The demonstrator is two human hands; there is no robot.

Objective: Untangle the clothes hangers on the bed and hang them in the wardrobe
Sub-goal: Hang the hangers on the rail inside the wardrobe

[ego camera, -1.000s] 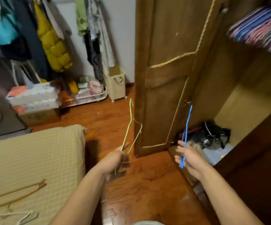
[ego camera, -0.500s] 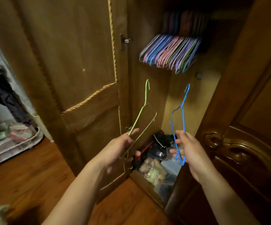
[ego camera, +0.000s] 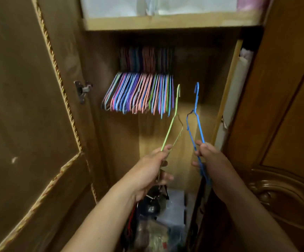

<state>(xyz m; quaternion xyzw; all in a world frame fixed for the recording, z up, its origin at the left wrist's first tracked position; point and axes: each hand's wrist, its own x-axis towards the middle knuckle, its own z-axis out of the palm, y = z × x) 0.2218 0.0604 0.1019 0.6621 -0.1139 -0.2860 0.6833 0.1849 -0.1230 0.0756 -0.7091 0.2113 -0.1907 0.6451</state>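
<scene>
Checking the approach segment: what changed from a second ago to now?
The view swung from the bed and floor to the open wardrobe and closed in. Both hands rose: the left hand lifted the green hanger and the right hand the blue hanger until their hooks stand level with the row of hung hangers. Unchanged: each hand grips its own hanger, neither hung yet, and the wardrobe door stands open.
</scene>
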